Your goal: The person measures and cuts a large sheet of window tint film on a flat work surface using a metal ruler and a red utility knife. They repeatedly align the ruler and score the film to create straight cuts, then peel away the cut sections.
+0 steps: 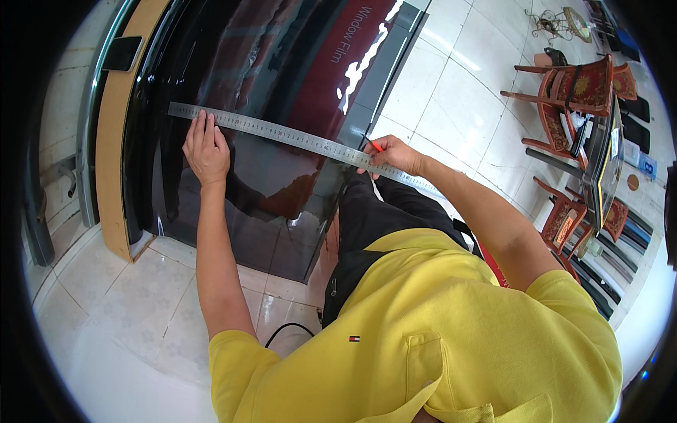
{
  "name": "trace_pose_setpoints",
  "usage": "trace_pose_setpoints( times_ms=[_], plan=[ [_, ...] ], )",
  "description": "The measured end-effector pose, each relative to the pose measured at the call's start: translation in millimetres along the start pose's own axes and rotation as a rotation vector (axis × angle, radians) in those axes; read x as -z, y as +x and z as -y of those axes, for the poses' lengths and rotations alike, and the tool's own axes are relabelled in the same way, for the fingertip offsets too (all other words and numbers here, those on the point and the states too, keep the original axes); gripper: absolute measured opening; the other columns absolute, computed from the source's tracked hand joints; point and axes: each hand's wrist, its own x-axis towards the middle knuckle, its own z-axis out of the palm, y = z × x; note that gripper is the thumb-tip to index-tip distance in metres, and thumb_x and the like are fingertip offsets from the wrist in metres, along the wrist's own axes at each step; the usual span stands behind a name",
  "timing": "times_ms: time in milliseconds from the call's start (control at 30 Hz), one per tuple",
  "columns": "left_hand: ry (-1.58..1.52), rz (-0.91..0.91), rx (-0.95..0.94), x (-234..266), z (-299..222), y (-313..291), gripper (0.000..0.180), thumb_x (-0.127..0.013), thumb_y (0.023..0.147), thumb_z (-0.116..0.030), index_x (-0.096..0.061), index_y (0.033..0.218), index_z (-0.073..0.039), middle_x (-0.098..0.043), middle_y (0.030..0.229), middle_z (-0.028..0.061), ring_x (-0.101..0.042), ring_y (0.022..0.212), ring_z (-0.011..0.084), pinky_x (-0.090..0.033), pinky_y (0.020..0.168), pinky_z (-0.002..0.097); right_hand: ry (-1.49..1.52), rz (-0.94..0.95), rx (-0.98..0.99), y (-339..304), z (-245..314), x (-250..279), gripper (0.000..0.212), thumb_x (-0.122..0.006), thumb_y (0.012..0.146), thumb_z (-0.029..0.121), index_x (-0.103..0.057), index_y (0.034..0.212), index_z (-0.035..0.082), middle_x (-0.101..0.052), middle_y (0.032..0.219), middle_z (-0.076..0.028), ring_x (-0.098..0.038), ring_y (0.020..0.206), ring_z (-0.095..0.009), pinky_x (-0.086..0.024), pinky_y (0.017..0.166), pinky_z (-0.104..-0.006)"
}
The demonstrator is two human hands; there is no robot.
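Note:
A long steel ruler [289,135] lies across a sheet of dark glossy film [264,187] spread over a table. My left hand [206,151] presses on the ruler toward its left end, fingers stretched out flat. At the table's right edge, my right hand [392,156] closes around a slim red tool [377,146] whose thin dark tip points up and left by the ruler. Its lower fingers are at the ruler's edge, and the ruler runs on past that hand beyond the table. Whether the tip touches the film I cannot tell.
A phone [123,53] rests on a brown board [116,134] along the table's left side. Carved wooden chairs [582,86] stand around a table [605,158] at the right. A black cable [289,325] curves over the tiled floor [451,92] beside me.

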Motion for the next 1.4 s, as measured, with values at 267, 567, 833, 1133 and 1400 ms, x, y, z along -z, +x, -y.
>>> trace_pose_setpoints(
  times_ms=[267,567,833,1133,1400],
  plan=[
    [0.007,0.006,-0.002,0.8,-0.1,-0.3,0.034,-0.066,0.106,-0.017,-0.077,0.137,-0.009,-0.072,0.149,0.0063,-0.064,0.14,0.0286,-0.049,0.111,0.0457,0.0,-0.004,0.011,0.5,-2.6,0.2,0.024,-0.065,0.093,0.002,-0.075,0.114,-0.004,-0.083,0.108,-0.014,-0.076,0.084,-0.019,-0.063,0.089,-0.0342],
    [0.011,-0.01,0.008,-1.1,-0.3,-0.3,0.034,-0.066,0.106,-0.017,-0.077,0.137,-0.009,-0.071,0.15,0.0066,-0.064,0.14,0.0295,-0.049,0.111,0.0462,-0.055,-0.048,0.04,2.1,1.4,-2.3,0.014,-0.066,0.095,-0.004,-0.074,0.106,-0.007,-0.082,0.107,-0.023,-0.077,0.079,-0.02,-0.065,0.082,-0.0349],
    [-0.004,-0.001,0.02,-1.5,0.2,-0.6,0.035,-0.066,0.106,-0.017,-0.076,0.138,-0.009,-0.07,0.151,0.0071,-0.064,0.14,0.03,-0.049,0.111,0.0468,-0.045,-0.054,0.025,3.3,1.7,-3.6,0.01,-0.066,0.095,-0.004,-0.073,0.103,-0.006,-0.082,0.107,-0.024,-0.077,0.078,-0.021,-0.065,0.081,-0.0351],
    [-0.003,-0.007,0.017,-0.6,-0.8,-0.3,0.035,-0.067,0.106,-0.017,-0.076,0.138,-0.009,-0.071,0.15,0.0069,-0.064,0.14,0.0296,-0.049,0.111,0.0467,-0.021,-0.028,0.053,2.4,-1.0,-4.6,0.013,-0.066,0.095,-0.006,-0.072,0.106,-0.006,-0.081,0.11,-0.026,-0.078,0.081,-0.022,-0.065,0.081,-0.0347],
    [-0.002,-0.014,0.008,-0.2,-0.6,0.2,0.034,-0.067,0.106,-0.017,-0.077,0.137,-0.009,-0.071,0.149,0.0067,-0.064,0.14,0.0294,-0.049,0.111,0.0464,0.027,-0.026,0.06,0.4,-0.2,-6.9,0.013,-0.066,0.095,-0.006,-0.073,0.106,-0.005,-0.081,0.112,-0.026,-0.078,0.081,-0.022,-0.065,0.08,-0.0346]
  ],
)
